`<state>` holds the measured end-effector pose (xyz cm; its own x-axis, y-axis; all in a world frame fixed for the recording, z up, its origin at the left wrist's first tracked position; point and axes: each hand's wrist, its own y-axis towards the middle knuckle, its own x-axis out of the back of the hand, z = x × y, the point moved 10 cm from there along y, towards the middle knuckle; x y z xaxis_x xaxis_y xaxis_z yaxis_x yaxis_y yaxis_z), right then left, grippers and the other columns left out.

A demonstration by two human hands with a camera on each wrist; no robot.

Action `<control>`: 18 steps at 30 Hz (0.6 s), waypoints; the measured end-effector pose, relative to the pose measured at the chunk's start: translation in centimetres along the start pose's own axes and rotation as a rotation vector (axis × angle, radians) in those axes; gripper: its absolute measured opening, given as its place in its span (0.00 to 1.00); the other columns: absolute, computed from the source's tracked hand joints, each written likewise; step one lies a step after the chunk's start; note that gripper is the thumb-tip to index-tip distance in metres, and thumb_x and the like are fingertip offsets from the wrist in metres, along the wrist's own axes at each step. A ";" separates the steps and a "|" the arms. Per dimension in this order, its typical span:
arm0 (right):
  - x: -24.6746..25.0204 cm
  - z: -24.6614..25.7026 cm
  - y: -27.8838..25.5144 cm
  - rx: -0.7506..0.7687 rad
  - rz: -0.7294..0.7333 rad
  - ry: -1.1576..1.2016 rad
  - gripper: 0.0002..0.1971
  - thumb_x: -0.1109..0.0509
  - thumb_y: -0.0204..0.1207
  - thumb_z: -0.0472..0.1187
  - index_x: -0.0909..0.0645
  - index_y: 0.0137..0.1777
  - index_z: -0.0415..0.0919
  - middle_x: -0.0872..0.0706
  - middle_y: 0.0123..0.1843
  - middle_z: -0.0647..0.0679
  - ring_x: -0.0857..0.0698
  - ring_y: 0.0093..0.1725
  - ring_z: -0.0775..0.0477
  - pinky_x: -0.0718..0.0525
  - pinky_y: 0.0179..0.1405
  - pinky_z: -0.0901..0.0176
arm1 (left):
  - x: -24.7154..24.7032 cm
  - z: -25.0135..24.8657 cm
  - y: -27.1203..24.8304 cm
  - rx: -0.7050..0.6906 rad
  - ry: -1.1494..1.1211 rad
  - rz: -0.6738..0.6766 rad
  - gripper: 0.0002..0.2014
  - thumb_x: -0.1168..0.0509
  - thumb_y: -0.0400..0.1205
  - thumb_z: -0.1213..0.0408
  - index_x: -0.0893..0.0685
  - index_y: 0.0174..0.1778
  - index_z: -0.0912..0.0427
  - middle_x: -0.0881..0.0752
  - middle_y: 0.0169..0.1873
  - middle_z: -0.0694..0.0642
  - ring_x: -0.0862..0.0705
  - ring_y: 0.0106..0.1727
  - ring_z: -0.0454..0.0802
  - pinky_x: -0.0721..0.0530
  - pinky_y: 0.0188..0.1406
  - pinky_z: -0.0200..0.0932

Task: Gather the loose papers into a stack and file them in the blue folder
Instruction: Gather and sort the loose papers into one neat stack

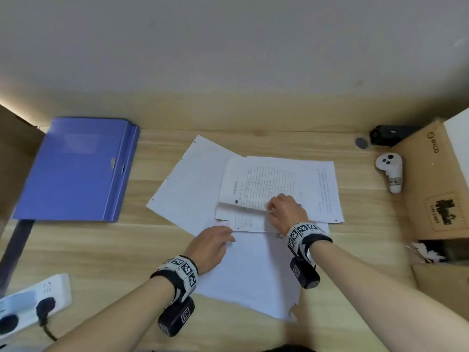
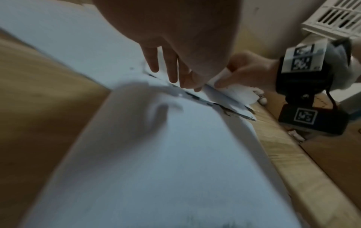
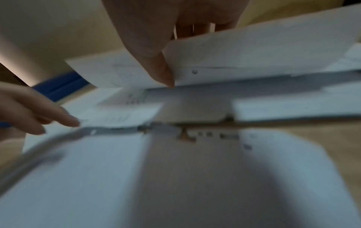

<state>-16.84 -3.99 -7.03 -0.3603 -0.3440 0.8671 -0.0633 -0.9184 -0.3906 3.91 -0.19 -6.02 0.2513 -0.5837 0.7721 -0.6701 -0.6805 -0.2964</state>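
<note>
The closed blue folder (image 1: 76, 168) lies at the desk's left; a strip of it (image 3: 58, 88) shows in the right wrist view. Several loose papers overlap mid-desk: a blank sheet (image 1: 193, 184), a printed table sheet (image 1: 264, 184), a text sheet (image 1: 322, 189) and a large near blank sheet (image 1: 253, 273). My right hand (image 1: 270, 208) pinches the near edge of the printed table sheet (image 3: 254, 54), which curls up off the pile. My left hand (image 1: 228, 235) lies flat on the near blank sheet, with straight fingers (image 2: 171, 74) touching the paper edges beside the right hand (image 2: 244, 74).
A white power strip (image 1: 33, 301) with a plugged cable sits at the near left. A white controller (image 1: 389, 171), a black device (image 1: 388, 134) and cardboard boxes (image 1: 436, 184) line the right side. A dark pole (image 1: 17, 250) stands below the folder. The wall is close behind.
</note>
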 end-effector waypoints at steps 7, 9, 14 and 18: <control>-2.0 0.2 -0.9 0.035 0.011 -0.003 0.17 0.35 0.78 0.54 0.19 0.60 0.45 0.25 0.65 0.45 0.26 0.64 0.43 0.19 0.59 0.47 | -1.9 4.7 -6.3 0.137 0.034 -0.006 0.25 0.44 0.82 0.71 0.25 0.77 0.55 0.36 0.83 0.54 0.37 0.84 0.53 0.40 0.82 0.45; -2.0 0.1 -1.4 0.030 0.023 0.040 0.18 0.36 0.79 0.55 0.19 0.62 0.45 0.24 0.67 0.47 0.25 0.66 0.44 0.19 0.61 0.47 | -2.8 5.0 -7.2 0.120 0.074 0.020 0.26 0.44 0.83 0.70 0.27 0.79 0.54 0.41 0.85 0.54 0.42 0.86 0.52 0.41 0.83 0.46; -1.7 1.1 -4.7 0.109 -0.067 0.065 0.16 0.37 0.82 0.49 0.19 0.64 0.42 0.21 0.66 0.45 0.21 0.64 0.42 0.19 0.59 0.49 | -3.6 4.2 -8.5 0.090 0.116 -0.006 0.26 0.39 0.78 0.72 0.22 0.75 0.59 0.34 0.82 0.61 0.34 0.83 0.61 0.32 0.78 0.57; -3.3 2.6 -7.9 0.167 -0.046 0.052 0.14 0.35 0.80 0.43 0.19 0.63 0.45 0.20 0.61 0.48 0.21 0.62 0.44 0.19 0.55 0.51 | -3.6 3.3 -9.5 0.090 0.151 -0.033 0.21 0.38 0.75 0.72 0.15 0.64 0.61 0.19 0.69 0.62 0.22 0.71 0.61 0.22 0.68 0.54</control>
<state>-12.75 3.84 -5.98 -0.4086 -0.2947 0.8638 0.0734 -0.9540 -0.2907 11.68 6.92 -7.79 0.1595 -0.4916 0.8561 -0.5961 -0.7392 -0.3134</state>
